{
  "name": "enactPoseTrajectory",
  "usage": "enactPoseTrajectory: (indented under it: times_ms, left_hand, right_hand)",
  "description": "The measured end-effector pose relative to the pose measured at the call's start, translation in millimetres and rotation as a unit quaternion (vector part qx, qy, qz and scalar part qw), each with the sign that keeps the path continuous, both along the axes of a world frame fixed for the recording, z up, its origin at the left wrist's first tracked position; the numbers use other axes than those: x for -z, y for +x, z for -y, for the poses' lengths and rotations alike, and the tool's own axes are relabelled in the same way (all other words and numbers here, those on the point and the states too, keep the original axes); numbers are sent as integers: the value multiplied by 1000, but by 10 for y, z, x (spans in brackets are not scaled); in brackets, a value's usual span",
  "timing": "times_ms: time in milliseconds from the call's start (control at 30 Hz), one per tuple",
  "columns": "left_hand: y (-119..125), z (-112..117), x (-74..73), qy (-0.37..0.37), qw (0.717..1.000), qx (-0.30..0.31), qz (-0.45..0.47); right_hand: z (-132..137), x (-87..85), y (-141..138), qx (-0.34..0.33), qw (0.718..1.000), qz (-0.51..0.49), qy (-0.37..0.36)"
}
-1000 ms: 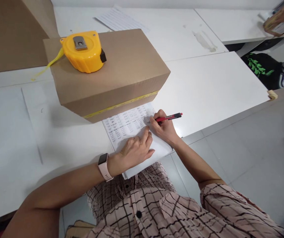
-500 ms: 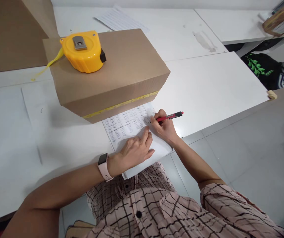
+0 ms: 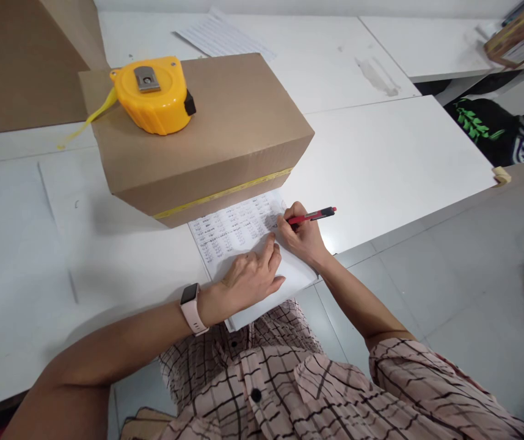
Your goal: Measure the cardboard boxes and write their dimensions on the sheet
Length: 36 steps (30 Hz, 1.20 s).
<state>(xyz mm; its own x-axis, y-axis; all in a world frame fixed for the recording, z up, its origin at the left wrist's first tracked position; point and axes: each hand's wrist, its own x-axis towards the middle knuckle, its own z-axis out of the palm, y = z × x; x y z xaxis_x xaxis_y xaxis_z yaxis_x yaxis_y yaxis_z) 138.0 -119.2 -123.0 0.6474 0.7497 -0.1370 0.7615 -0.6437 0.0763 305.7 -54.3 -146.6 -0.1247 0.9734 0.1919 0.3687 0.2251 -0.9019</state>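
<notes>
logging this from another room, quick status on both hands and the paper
Right hand gripping red pen, point at written sheet. Left hand resting on sheet. Cardboard box just beyond, yellow tape measure on top.

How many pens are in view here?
1: the red-and-black pen in the right hand, over the handwritten sheet. Others could be hidden behind the cardboard box under the yellow tape measure.

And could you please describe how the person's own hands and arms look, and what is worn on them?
The left hand and right hand wear no gloves. On the left wrist is a watch with a dark, rounded-rectangular screen and a pale pink strap. The right wrist shows no band. The right sleeve is pale pink with dark crossing lines; no left sleeve is in view.
</notes>
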Motion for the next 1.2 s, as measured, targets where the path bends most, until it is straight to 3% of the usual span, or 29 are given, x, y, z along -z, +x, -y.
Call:
enactPoseTrajectory:
  times_ms: [200, 300, 400, 467, 533, 633, 733, 833, 933, 1033, 1100, 1200]
  left_hand:
    - [-12, 5, 6, 19, 1000, 6, 7]
    - [-30, 15, 26, 37, 999, 12, 12]
    - [-57, 15, 93, 77, 996, 17, 35]
    - [-85, -6, 135, 132, 987, 18, 93]
    - [-133, -59, 125, 221, 957, 24, 187]
    - [-264, -202, -76, 368, 873, 15, 319]
    - [-466, -415, -495, 435, 817, -89, 367]
    - [-697, -687, -967, 400, 812, -234, 355]
    - [-894, -989, -1282, 309, 847, -280, 331]
    - [-987, -1231, -1369, 197, 868, -320, 323]
    - [-987, -1300, -1350, 158, 854, -344, 356]
    - [-916, -1212, -1322, 143, 824, -334, 434]
  right_hand:
    - [-62, 32, 205, 100, 993, 12, 58]
    - [-176, 32, 510, 106, 978, 122, 131]
    - [-295, 68, 818, 72, 943, 277, 170]
    - [-356, 115, 940, 43, 922, 349, 162]
    - [-395, 162, 979, 44, 910, 382, 154]
    - [-414, 200, 942, 77, 909, 383, 144]
    - [-399, 196, 898, 101, 912, 374, 134]
    - [-384, 185, 884, 109, 916, 362, 138]
    - [-389, 183, 879, 108, 921, 349, 135]
    - [-397, 195, 881, 108, 925, 341, 130]
    - [-388, 201, 892, 107, 928, 331, 130]
    - [-344, 147, 893, 143, 937, 287, 142]
